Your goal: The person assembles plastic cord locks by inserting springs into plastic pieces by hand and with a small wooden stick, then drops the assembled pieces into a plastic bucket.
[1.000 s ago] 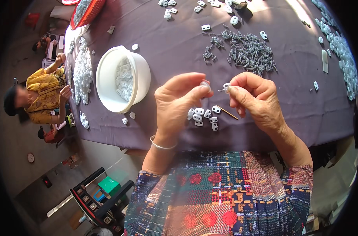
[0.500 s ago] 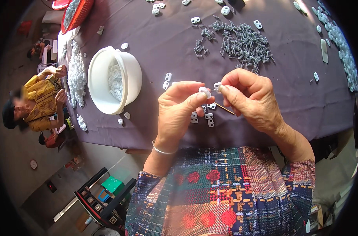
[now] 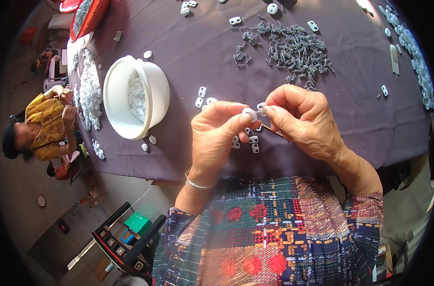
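My left hand (image 3: 210, 138) pinches a rounded white plastic cord-lock piece (image 3: 249, 114) between thumb and forefinger. Opposite it, my right hand (image 3: 308, 121) grips a white two-hole cord-lock piece (image 3: 261, 107) in its fingertips. The two pieces nearly meet, and a short bit of metal spring (image 3: 256, 112) shows between them. A thin brass-coloured stick (image 3: 272, 129) slants out below my right fingers; whether they hold it is hidden. Beneath my hands lie several white two-hole pieces (image 3: 254, 144), and more (image 3: 201, 97) sit beyond my left hand.
A pile of small metal springs (image 3: 300, 52) lies beyond my right hand. To the left stands a white tub (image 3: 161, 95) holding white pieces, with a white heap (image 3: 89, 90) behind it. A red basket (image 3: 97, 19) is at far left, near a person in yellow (image 3: 48, 121).
My hands have brought the two white pieces closer together, so less of the spring shows between them. The view has shifted slightly.
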Available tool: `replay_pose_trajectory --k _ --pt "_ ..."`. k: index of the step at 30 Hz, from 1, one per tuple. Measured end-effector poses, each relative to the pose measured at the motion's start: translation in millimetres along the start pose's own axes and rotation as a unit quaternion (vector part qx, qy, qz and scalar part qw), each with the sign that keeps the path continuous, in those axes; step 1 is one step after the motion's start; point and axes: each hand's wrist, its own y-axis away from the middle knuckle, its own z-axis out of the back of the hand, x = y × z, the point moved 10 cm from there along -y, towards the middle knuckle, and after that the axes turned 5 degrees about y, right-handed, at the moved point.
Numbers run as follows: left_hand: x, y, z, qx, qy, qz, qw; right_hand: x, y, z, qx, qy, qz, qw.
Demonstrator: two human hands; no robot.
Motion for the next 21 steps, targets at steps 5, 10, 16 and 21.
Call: replay_pose_trajectory --k 5,10,16,21 --pt "-0.6 2.4 1.2 -0.017 -0.007 -0.009 1.000 0.6 0.3 0.2 -0.004 0.027 0.003 1.000" --pt "-2.8 4.5 2.2 -0.024 -0.020 -0.017 0.999 5.0 0.8 -0.4 -0.002 0.066 0.031 0.997" --pt "-0.6 3.7 -0.7 -0.005 -0.008 -0.006 1.000 5.2 1.0 -3.5 0.022 0.065 0.014 0.998" --pt "-1.3 3.5 -3.4 -0.001 -0.019 -0.003 1.000 1.0 0.9 -3.3 0.016 0.054 0.009 0.998"
